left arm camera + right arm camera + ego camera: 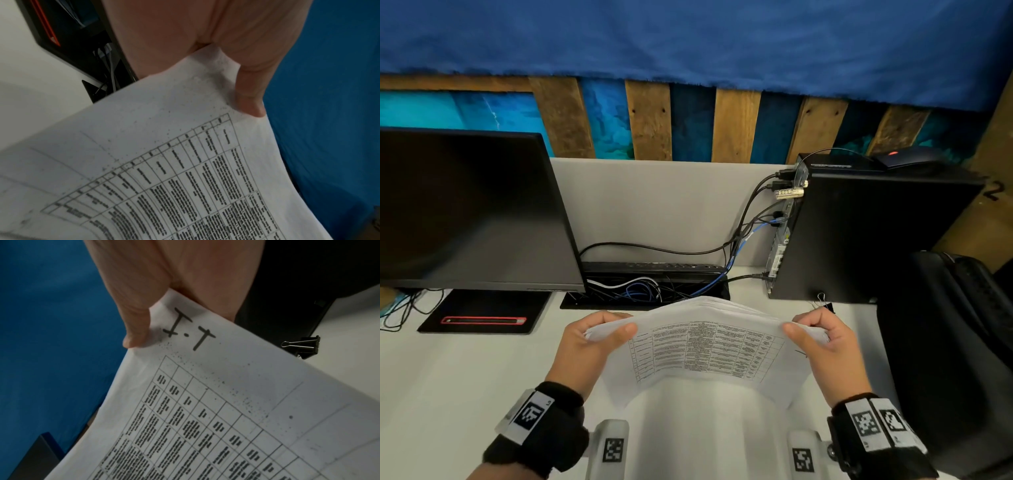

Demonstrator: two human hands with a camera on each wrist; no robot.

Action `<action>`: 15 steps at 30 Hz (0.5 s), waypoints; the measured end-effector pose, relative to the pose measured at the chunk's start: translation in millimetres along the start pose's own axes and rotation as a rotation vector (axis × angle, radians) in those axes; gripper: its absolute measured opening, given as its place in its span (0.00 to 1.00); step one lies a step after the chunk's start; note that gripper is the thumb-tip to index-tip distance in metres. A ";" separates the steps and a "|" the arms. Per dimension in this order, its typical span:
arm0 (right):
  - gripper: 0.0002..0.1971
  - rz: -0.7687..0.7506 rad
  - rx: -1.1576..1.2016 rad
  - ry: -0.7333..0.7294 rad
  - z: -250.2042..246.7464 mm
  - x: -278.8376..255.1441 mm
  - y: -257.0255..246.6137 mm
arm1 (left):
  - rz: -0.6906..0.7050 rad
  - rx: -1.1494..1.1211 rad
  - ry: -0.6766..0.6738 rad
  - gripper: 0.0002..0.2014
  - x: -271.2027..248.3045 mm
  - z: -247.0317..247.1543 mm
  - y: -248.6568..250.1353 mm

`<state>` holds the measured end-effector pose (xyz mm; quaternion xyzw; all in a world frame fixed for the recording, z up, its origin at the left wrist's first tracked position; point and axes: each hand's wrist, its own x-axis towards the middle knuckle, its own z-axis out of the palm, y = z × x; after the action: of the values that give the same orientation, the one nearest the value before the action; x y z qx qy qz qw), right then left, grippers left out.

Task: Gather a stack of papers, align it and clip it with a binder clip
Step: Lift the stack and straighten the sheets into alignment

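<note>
A stack of white papers (705, 349) with a printed table on top is held above the desk, bowed upward in the middle. My left hand (589, 342) pinches its left edge, thumb on top. My right hand (822, 339) pinches the right edge the same way. In the left wrist view the left thumb (248, 97) presses the stack of papers (164, 146). The right wrist view shows the right thumb (137, 331) beside handwritten letters on the papers (226, 394). A black binder clip (825, 305) lies on the desk behind my right hand, also visible as the binder clip (304, 345) in the right wrist view.
A dark monitor (469, 209) stands at the left on a black base (482, 311). A black computer tower (866, 233) stands at the right, with cables (654, 287) between them. A black bag (955, 342) sits at the far right on the white desk (448, 377).
</note>
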<state>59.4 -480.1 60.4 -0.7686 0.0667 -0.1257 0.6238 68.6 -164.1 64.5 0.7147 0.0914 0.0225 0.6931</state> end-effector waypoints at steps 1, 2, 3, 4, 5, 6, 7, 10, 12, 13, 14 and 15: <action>0.08 -0.008 0.033 0.000 -0.9 0.3 1.8 | 0.014 -0.005 -0.012 0.08 -0.5 -1.3 0.9; 0.08 -0.012 0.073 -0.011 -1.6 0.1 2.4 | 0.025 0.004 -0.022 0.11 -0.4 -2.8 1.5; 0.10 -0.011 0.106 -0.030 -2.4 -0.3 4.2 | 0.034 0.021 -0.028 0.14 0.3 -4.7 1.0; 0.11 -0.009 0.122 -0.051 -2.9 -1.0 5.8 | 0.044 0.038 -0.036 0.15 0.6 -6.1 0.8; 0.12 -0.012 0.114 -0.068 -3.7 -1.7 8.7 | 0.054 0.049 -0.045 0.15 0.8 -7.6 -0.4; 0.13 -0.017 0.099 -0.076 -4.1 -2.3 10.1 | 0.058 0.058 -0.048 0.15 1.5 -8.7 -1.7; 0.14 -0.027 0.085 -0.078 -4.7 -3.0 11.2 | 0.060 0.063 -0.046 0.15 1.9 -9.4 -2.4; 0.14 -0.072 0.089 -0.054 -6.8 -4.0 12.7 | 0.065 0.106 -0.020 0.05 2.5 -8.2 -2.8; 0.14 -0.078 0.096 -0.035 -9.1 -4.4 13.1 | 0.067 0.136 -0.012 0.01 3.2 -7.3 -3.8; 0.14 -0.073 0.096 -0.031 -10.2 -5.4 11.2 | 0.068 0.141 -0.008 0.01 3.6 -7.0 -4.1; 0.16 -0.080 0.086 -0.033 -11.0 -6.1 9.6 | 0.068 0.140 -0.003 0.02 4.0 -6.9 -3.9; 0.16 -0.109 0.038 -0.034 -11.8 -6.4 8.5 | 0.068 0.137 0.002 0.02 4.5 -6.9 -3.9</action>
<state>50.4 -491.4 53.6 -0.7610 0.0117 -0.1479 0.6316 71.5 -156.5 60.5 0.7631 0.0689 0.0407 0.6413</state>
